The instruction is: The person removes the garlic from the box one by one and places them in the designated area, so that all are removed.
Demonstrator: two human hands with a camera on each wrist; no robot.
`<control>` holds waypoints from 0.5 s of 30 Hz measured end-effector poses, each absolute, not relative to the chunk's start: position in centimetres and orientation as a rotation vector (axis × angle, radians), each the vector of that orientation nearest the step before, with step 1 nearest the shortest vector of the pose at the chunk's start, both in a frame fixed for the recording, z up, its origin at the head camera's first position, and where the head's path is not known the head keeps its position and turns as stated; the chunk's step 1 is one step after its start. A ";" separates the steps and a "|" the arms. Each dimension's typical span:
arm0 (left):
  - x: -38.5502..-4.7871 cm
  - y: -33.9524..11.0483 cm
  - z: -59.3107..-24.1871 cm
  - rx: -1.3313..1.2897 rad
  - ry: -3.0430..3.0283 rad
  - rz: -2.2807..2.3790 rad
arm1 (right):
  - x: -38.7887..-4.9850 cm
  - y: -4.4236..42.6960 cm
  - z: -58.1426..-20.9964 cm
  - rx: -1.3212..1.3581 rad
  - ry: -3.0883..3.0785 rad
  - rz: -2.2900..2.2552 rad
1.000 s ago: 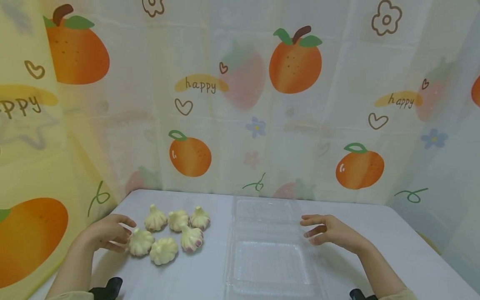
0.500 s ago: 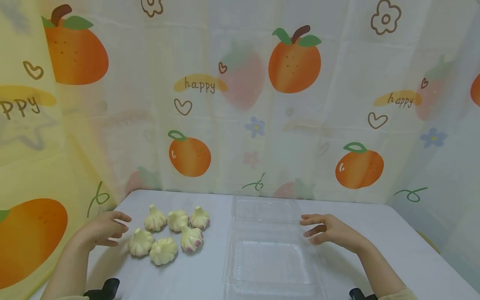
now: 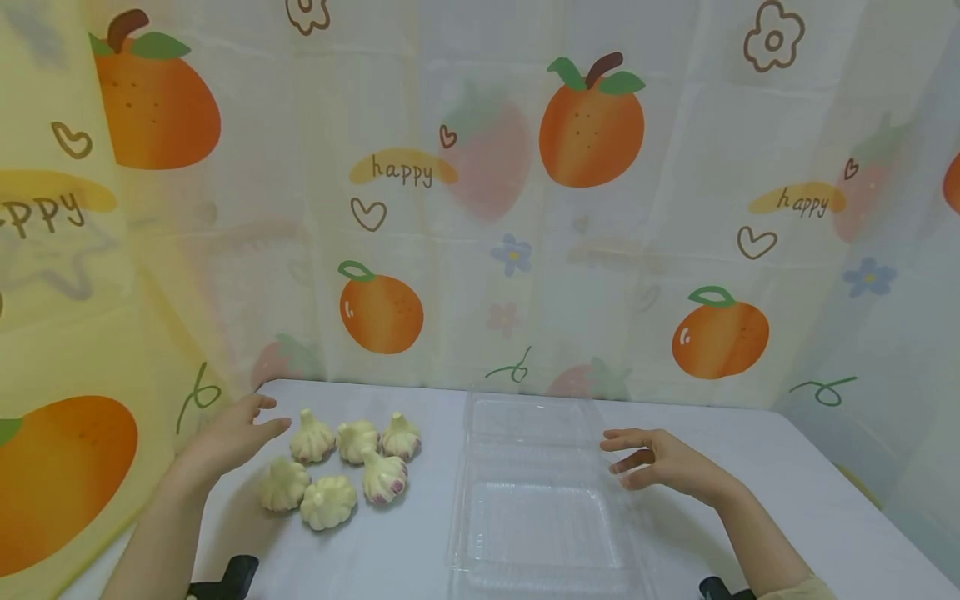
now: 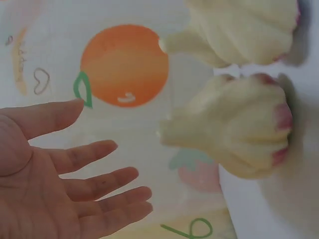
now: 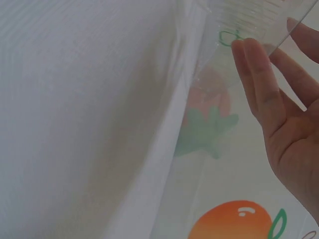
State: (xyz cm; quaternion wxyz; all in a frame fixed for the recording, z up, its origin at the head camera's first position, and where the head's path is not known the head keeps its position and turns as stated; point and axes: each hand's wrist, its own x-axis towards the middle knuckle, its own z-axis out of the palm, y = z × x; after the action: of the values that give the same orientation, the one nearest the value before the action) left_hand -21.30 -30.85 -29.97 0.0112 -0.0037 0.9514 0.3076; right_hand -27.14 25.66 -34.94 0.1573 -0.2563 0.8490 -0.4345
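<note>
Several pale garlic bulbs with purple-tinged bases lie grouped on the left of the table; the back-left garlic bulb (image 3: 312, 437) is nearest my left hand (image 3: 234, 435). That hand hovers left of the group, fingers spread and holding nothing; in the left wrist view its palm (image 4: 45, 194) faces a garlic bulb (image 4: 234, 124), a gap apart. A clear plastic container (image 3: 536, 525), lid opened backward, stands mid-table. My right hand (image 3: 663, 462) is beside its right edge with fingers loosely bent. Whether the fingertips (image 5: 254, 47) touch the thin plastic edge, I cannot tell.
A white-covered table (image 3: 420, 558) carries everything. Behind it hangs a fruit-printed curtain (image 3: 480, 275), with a yellowish side (image 3: 67, 333) at the left. Black wrist mounts show at the bottom, one on the left forearm (image 3: 225, 579).
My left hand first drew slightly left from the front-left garlic bulb, then rose toward the back of the table, turning so the thumb shows. The right hand, container and garlic bulbs stay put.
</note>
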 end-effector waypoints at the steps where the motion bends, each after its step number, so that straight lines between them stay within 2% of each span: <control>1: -21.3 -30.3 -29.8 -0.004 2.993 0.952 | -27.1 25.7 -34.9 -0.731 2.437 -1.235; 15: -20.9 -20.7 -29.6 0.149 3.172 1.111 | -26.6 24.9 -34.2 -0.720 2.705 -1.113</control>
State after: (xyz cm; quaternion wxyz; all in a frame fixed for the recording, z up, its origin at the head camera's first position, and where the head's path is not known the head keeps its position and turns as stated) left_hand -20.87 -20.72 -29.57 -0.1110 0.0440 0.9370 0.3283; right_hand -26.65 24.94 -34.20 0.0648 -0.2384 0.8961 -0.3686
